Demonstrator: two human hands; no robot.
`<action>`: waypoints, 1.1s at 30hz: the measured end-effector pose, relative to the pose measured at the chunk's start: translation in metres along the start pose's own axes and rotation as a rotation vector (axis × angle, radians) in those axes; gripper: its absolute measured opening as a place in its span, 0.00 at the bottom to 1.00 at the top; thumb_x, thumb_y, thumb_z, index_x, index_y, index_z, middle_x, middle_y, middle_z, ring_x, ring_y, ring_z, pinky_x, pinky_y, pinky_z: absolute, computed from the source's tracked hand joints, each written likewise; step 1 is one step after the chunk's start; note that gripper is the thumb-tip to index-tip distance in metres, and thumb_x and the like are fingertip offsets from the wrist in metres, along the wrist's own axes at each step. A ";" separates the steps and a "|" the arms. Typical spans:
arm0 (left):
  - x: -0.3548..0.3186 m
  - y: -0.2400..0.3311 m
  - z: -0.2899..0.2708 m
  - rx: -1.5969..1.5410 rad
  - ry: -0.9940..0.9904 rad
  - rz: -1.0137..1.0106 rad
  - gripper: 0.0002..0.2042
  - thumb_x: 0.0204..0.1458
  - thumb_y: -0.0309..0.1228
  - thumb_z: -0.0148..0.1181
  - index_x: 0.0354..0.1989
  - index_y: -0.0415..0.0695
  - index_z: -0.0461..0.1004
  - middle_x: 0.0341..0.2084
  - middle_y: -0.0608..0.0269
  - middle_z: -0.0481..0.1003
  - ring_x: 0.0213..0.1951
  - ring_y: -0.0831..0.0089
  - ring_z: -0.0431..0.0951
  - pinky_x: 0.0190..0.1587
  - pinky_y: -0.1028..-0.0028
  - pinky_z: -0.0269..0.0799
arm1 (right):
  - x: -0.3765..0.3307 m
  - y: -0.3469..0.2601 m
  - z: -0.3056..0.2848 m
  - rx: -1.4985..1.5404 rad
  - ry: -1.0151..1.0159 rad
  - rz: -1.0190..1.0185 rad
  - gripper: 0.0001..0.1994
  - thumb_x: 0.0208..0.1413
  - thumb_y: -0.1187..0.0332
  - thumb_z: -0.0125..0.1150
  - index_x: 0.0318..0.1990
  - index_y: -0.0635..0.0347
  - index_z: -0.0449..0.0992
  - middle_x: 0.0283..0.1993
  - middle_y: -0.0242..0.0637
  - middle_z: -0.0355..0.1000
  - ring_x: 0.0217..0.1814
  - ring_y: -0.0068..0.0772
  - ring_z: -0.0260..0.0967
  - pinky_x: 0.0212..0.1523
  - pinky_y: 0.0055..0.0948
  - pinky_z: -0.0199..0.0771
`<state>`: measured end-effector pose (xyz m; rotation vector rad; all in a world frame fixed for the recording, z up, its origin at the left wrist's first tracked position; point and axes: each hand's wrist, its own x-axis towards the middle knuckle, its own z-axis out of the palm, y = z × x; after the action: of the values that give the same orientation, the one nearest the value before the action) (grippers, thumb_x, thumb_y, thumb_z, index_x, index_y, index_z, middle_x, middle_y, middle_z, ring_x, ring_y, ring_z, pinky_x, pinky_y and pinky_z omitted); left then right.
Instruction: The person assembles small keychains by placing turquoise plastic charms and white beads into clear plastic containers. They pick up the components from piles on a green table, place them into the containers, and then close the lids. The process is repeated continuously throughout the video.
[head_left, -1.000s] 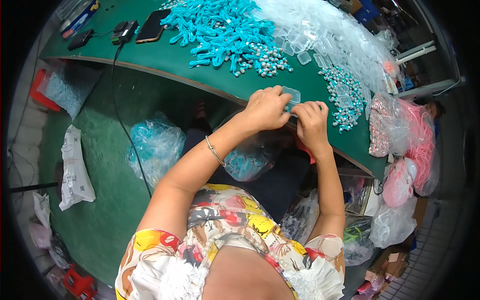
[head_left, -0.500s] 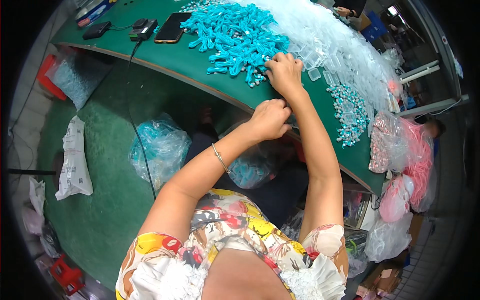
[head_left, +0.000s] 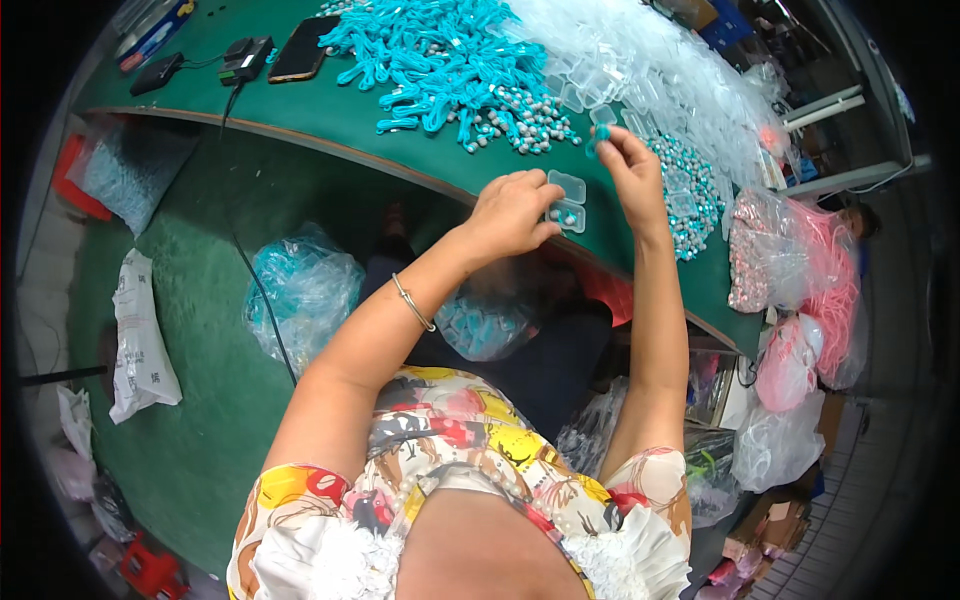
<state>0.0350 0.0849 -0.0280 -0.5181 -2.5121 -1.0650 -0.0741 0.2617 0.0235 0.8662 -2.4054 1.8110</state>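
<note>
My left hand [head_left: 512, 212] grips the side of a small clear plastic box [head_left: 568, 187] at the table edge. The box's lid is hinged back, and a few grey and teal bead-like pieces [head_left: 565, 217] lie in its near half. To the right, my right hand [head_left: 637, 178] is raised and pinches a small looped teal cord [head_left: 598, 136] between thumb and fingers. Beyond both hands is a heap of bundled teal cords [head_left: 430, 60] with grey round ends. Close to my right hand lies a pile of small grey and teal pieces [head_left: 692, 225].
Many clear plastic boxes [head_left: 650, 65] fill the far right of the green table [head_left: 400, 150]. A phone [head_left: 304, 48] and a small black device [head_left: 245, 60] with a cable lie far left. Bags of pink cords [head_left: 830, 270] hang right; a teal-filled bag [head_left: 300, 295] stands on the floor.
My right hand has left the cord heap and moved right and nearer, now pinching a teal cord. My left hand has shifted slightly left, and the opened box shows beside it.
</note>
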 end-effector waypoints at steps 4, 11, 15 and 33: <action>0.002 -0.003 0.001 -0.014 -0.009 -0.005 0.21 0.42 0.34 0.72 0.46 0.45 0.76 0.33 0.59 0.72 0.40 0.57 0.76 0.42 0.60 0.71 | -0.041 -0.020 -0.011 -0.466 -0.154 -0.169 0.10 0.54 0.76 0.62 0.44 0.65 0.78 0.38 0.41 0.74 0.37 0.35 0.74 0.38 0.29 0.73; 0.005 -0.003 0.000 -0.048 -0.037 -0.044 0.21 0.41 0.34 0.73 0.45 0.45 0.76 0.32 0.60 0.73 0.40 0.57 0.76 0.41 0.61 0.71 | -0.055 -0.020 0.005 -0.714 -0.274 -0.371 0.10 0.45 0.75 0.67 0.37 0.59 0.75 0.36 0.38 0.72 0.41 0.45 0.70 0.41 0.40 0.71; 0.006 -0.002 -0.001 -0.076 -0.052 -0.069 0.21 0.40 0.33 0.73 0.46 0.45 0.76 0.32 0.60 0.74 0.40 0.57 0.76 0.41 0.61 0.71 | -0.058 -0.016 0.006 -0.692 -0.261 -0.423 0.11 0.47 0.76 0.65 0.40 0.60 0.76 0.38 0.40 0.73 0.43 0.46 0.71 0.43 0.40 0.72; 0.001 0.003 -0.003 -0.025 0.012 0.008 0.20 0.42 0.33 0.71 0.46 0.48 0.76 0.33 0.59 0.74 0.40 0.56 0.76 0.42 0.60 0.71 | -0.051 -0.006 -0.008 -0.459 -0.275 -0.072 0.07 0.51 0.75 0.64 0.38 0.62 0.80 0.36 0.41 0.74 0.34 0.39 0.73 0.36 0.32 0.73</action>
<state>0.0358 0.0849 -0.0243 -0.5268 -2.4878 -1.0947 -0.0313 0.2887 0.0146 1.1790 -2.7362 1.0971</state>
